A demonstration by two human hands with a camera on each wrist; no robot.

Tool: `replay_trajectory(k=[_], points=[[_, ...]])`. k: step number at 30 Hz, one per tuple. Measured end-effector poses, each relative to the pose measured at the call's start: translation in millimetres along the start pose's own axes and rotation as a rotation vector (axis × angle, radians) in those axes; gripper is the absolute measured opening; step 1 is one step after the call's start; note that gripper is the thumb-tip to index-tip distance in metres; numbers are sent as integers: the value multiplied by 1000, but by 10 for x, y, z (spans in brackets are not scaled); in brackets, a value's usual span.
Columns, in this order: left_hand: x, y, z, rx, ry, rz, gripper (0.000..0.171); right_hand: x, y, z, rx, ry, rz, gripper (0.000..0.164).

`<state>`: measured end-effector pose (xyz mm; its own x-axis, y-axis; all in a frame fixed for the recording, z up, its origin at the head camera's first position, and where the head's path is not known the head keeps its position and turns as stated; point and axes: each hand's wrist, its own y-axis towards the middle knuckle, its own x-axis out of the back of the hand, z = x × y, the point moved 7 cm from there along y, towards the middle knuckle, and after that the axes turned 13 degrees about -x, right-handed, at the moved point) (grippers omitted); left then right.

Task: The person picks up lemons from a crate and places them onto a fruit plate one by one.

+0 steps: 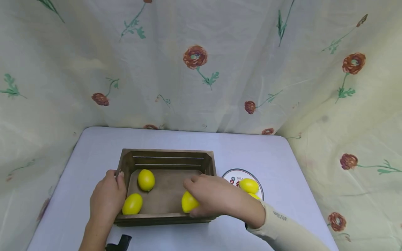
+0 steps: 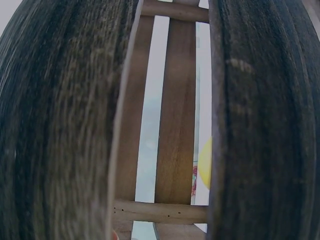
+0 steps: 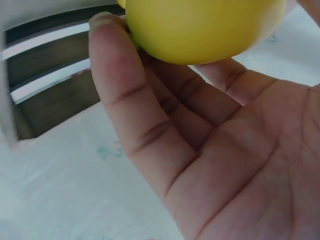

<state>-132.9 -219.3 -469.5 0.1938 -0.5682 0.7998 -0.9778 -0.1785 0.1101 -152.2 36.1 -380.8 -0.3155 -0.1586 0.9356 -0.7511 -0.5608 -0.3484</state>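
Head view: left hand (image 1: 105, 198) gripping the wooden crate (image 1: 168, 190) at its left end, right hand's (image 1: 216, 193) fingers (image 3: 131, 95) grasping a lemon (image 1: 189, 203) over the crate's near right part, two more lemons (image 1: 146, 180) inside at left, plate (image 1: 227, 176) with lemons on the counter (image 1: 248, 150) alongside, flowered curtain (image 1: 220, 108) behind.

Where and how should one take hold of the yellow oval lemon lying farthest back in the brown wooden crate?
Probably from above, since the brown wooden crate is open on top and walled around. Pinch the yellow oval lemon across its rounded middle, the broadest part.
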Motion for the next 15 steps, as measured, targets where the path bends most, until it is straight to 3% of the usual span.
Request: replay_trajectory(k=[9,15], points=[[-31,-15,7,13,-27,2,45,-1,-275,-387,-66,103,-14,47],[-3,5,9,-8,-11,4,44,-4,-407,-645,-91,157,-77,46]])
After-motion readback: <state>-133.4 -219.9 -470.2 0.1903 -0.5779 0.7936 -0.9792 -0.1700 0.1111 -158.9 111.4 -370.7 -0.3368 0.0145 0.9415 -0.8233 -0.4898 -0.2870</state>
